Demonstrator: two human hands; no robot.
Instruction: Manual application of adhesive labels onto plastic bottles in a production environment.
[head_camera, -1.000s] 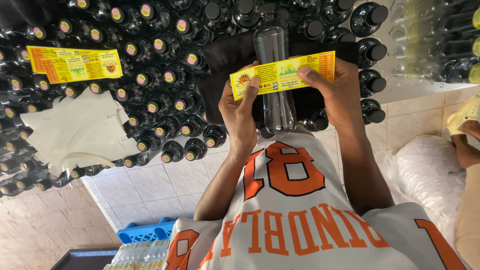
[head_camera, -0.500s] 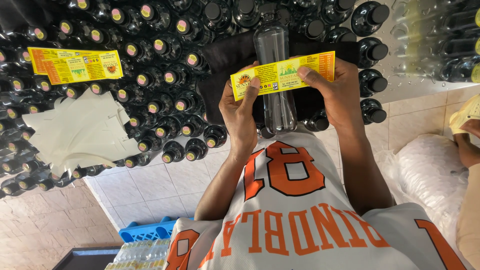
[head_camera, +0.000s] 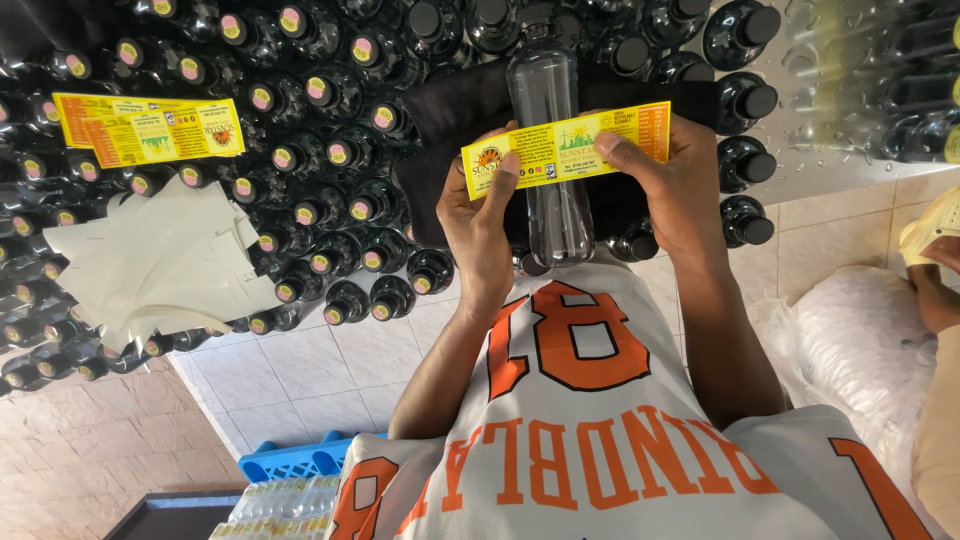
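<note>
A yellow printed label (head_camera: 565, 148) is stretched across a clear plastic bottle (head_camera: 550, 160) that lies lengthwise on a black cloth (head_camera: 450, 130), its base toward my chest. My left hand (head_camera: 478, 225) pinches the label's left end, thumb on its face. My right hand (head_camera: 672, 185) holds the right end, with the thumb pressed on the label near the bottle. The label sits on top of the bottle's middle.
Many dark capped bottles (head_camera: 330, 150) fill the surface on the left and behind. On them lie a stack of yellow labels (head_camera: 150, 128) and a heap of pale backing sheets (head_camera: 160, 260). A blue crate (head_camera: 290, 462) sits on the tiled floor. Another person's arm (head_camera: 935, 290) is at right.
</note>
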